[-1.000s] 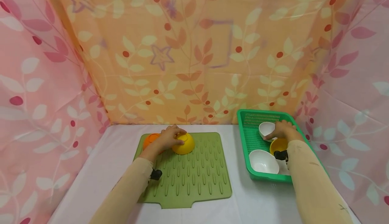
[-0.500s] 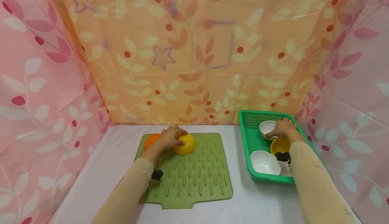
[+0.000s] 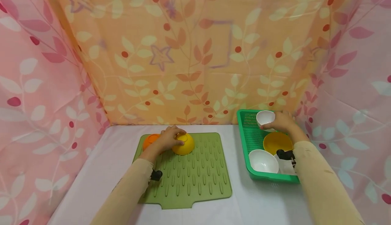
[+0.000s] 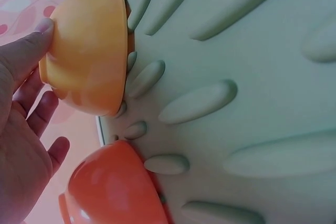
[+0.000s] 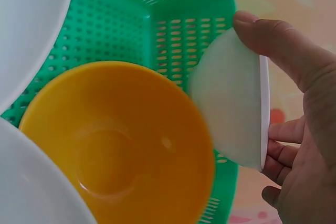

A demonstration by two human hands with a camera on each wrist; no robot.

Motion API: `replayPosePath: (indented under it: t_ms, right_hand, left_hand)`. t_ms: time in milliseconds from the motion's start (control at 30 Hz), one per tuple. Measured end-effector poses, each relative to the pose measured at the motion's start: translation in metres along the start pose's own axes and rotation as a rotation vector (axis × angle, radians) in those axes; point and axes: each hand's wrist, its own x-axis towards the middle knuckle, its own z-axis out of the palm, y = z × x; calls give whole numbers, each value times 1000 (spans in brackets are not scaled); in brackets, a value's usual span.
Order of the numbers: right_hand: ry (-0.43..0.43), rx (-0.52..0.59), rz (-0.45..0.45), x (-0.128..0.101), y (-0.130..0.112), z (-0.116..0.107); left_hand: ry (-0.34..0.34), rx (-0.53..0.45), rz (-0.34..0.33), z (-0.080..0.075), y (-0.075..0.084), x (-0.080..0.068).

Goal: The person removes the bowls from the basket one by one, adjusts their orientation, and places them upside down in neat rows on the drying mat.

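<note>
My left hand (image 3: 166, 140) holds an upside-down yellow bowl (image 3: 187, 146) by its base ring, thumb on one side and fingers on the other. The bowl's rim rests on a green ridged drying mat (image 3: 195, 181). Beside it lies an upside-down orange bowl (image 4: 113, 187), apart from my fingers. At the right, my right hand (image 3: 282, 121) pinches a white bowl (image 5: 226, 98) at its rim, tilted, above the far end of a green basket (image 3: 242, 133). A second yellow bowl (image 5: 113, 135) sits mouth up in the basket below it.
Nearer in the basket stand a white bowl (image 3: 263, 162) and another white bowl (image 3: 286, 166), partly hidden by my right wrist. A white-covered table (image 3: 235, 198) lies under everything. Patterned cloth walls (image 3: 195, 55) close off the back and both sides.
My right hand has raised the white bowl and moved it toward the basket's far end, uncovering more of the yellow bowl. The left hand stays on its yellow bowl.
</note>
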Motion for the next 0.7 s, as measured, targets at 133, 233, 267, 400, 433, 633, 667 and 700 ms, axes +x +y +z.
replayPosePath:
  t_ms: [133,233,267,400,433,633,667,700]
  right_hand:
    - [48,39,-22,-7,-13,-10]
    - [79,72,-38,-13,-24,-16]
    - [88,78,-41,-15,-28,-17]
    - [107,95,-46,-23,-43,-23]
    - [110,99,-51,-25,-47,-24]
    - [139,134,-85,-39,-68,-26]
    - [144,140,-90,-42,-72,-26]
    - [150,147,-97,-46,-75,-26]
  left_hand:
    - [1,-10,5,1,-2,1]
    - [6,-20,8,2,-4,1]
    - [7,-25,8,2,-5,1]
    - [8,-28,3,3,-8,1]
    - [8,-29,1,3,-8,1]
    - [5,-40,1,3,-8,1]
    - [4,-41,2,3,-8,1]
    - [5,-41,3,3,-8,1]
